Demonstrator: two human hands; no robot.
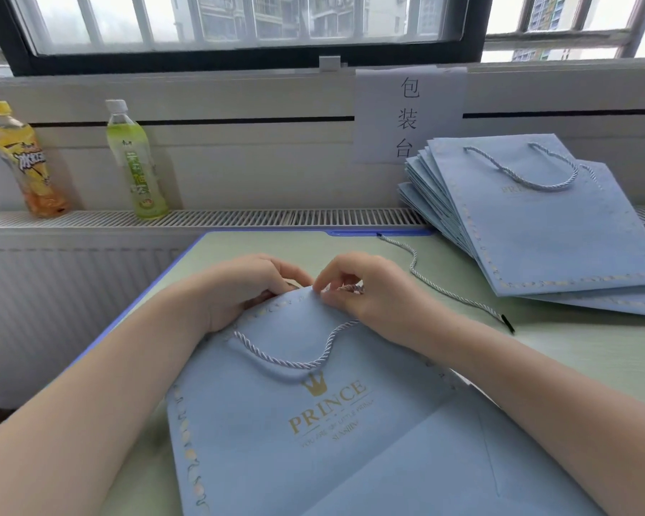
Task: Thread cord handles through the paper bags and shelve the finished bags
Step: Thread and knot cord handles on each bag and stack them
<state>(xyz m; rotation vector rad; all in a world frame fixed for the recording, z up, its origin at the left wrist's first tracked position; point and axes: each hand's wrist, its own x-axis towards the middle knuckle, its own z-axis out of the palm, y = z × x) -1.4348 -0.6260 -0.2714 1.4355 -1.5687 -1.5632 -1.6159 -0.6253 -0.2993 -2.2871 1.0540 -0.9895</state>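
Two hands (298,288), two bottles (79,162)

A bag (313,422) is laid on the table (592,351) nearest the person. A stack of bags (544,232) is placed behind it to the right, a loose cord (421,277) between them. Two bottles (135,162) are stood on the ledge (239,217) behind, left.

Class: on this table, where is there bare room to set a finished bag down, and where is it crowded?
Bare table lies beyond both hands, up to its blue far edge. The right is crowded: loose cord, then the stack of bags. The near side is covered by the bag being threaded.
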